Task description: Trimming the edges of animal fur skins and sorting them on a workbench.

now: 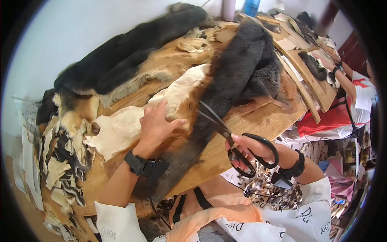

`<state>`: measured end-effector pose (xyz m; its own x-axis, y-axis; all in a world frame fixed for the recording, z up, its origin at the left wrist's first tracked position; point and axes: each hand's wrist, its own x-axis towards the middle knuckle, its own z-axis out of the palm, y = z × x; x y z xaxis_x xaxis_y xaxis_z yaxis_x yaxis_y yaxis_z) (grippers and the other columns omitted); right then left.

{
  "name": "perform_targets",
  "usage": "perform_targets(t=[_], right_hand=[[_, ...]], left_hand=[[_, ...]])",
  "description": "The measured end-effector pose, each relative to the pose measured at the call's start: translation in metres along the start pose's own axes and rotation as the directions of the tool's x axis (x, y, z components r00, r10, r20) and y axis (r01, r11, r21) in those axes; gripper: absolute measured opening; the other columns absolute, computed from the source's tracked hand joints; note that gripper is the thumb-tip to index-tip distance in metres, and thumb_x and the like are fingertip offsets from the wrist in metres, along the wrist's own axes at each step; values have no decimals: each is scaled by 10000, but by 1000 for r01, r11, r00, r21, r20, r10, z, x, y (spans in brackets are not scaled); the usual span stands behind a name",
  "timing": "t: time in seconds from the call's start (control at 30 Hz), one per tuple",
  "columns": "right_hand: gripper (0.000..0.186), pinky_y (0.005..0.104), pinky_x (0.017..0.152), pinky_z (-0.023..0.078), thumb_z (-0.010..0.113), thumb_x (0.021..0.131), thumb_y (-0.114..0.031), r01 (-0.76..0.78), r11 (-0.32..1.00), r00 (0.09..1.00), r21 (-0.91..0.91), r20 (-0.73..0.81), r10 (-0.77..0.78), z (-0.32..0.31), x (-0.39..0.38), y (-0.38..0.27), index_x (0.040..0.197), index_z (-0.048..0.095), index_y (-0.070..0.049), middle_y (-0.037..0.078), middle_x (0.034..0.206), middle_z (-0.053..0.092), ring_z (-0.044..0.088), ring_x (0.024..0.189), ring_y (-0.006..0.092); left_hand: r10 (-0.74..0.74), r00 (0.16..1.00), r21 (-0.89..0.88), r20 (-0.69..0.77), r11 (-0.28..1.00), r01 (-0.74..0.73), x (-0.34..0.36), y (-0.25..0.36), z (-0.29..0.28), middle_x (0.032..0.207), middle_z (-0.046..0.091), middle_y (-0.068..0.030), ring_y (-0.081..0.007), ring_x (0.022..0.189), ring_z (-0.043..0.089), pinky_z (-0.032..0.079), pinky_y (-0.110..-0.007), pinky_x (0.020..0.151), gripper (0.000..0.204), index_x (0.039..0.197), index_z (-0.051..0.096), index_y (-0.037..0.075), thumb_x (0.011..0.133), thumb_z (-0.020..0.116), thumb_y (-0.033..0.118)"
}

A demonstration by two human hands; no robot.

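My left hand (156, 126) rests with spread fingers on the fur pelt, over the border between its pale bare skin side (117, 130) and its orange-brown fur. The black fur part (229, 66) of a pelt runs from the table's far side down to its front edge, right of that hand. My right hand (256, 148) grips a pair of large scissors (224, 131) by the black loop handles. Their blades are slightly apart and point up and left, above the black fur. Whether they touch it I cannot tell.
Another long black pelt (133, 46) lies along the wall at the far left. Fur and skin scraps (60, 173) hang over the left end of the wooden table (258, 127). Wooden strips (300, 82) lie on the right, where another person's hand (324, 60) works. Bottles (252, 7) stand at the back.
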<state>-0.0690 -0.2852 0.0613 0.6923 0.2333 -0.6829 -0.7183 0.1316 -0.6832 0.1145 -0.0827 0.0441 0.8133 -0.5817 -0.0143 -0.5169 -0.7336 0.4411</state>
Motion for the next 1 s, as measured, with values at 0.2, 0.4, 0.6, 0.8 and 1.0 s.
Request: perform_targets(t=[0.2, 0.4, 0.6, 0.8, 1.0], right_hand=[[516, 244, 497, 438, 320, 875, -547, -84, 996, 990, -7, 110, 85, 1, 11, 10, 1021, 448, -68, 75, 692, 563, 538, 571, 128], [594, 270, 472, 469, 326, 809, -650, -41, 990, 990, 134, 138, 23, 9, 26, 19, 939, 445, -83, 92, 667, 558, 559, 576, 144], [686, 318, 506, 471, 330, 737, -737, -61, 982, 993, 177, 108, 42, 30, 34, 17, 991, 410, -105, 113, 735, 556, 578, 657, 174], [698, 327, 498, 441, 359, 707, -757, 15, 948, 1000, 319, -10, -12, 34, 48, 14, 975, 420, -115, 100, 725, 550, 543, 618, 165], [720, 307, 481, 419, 353, 718, -748, 160, 963, 980, 217, -148, -129, 45, 46, 7, 964, 434, -76, 82, 697, 532, 487, 562, 128]], left_hand=[[93, 986, -64, 142, 994, -85, 4, 3, 2, 764, 577, -189, -310, 753, 543, 409, -380, 655, 324, 836, 563, 10, 746, 611, 318], [69, 994, -484, -82, 869, -101, -7, -12, 37, 621, 500, -194, -285, 557, 466, 396, -334, 550, 248, 846, 528, -9, 845, 524, 239], [17, 997, -509, -79, 859, -55, -20, -1, 35, 637, 536, -137, -151, 594, 448, 404, -296, 580, 293, 874, 520, -56, 871, 518, 238], [-5, 990, -849, 142, 514, 125, -35, 26, 42, 795, 582, -44, -110, 687, 477, 411, -236, 632, 277, 907, 533, -39, 903, 476, 232], [-28, 965, -950, 261, 169, 262, -39, 20, 30, 921, 576, -58, -106, 798, 550, 459, -236, 680, 224, 1019, 503, -5, 919, 436, 185]])
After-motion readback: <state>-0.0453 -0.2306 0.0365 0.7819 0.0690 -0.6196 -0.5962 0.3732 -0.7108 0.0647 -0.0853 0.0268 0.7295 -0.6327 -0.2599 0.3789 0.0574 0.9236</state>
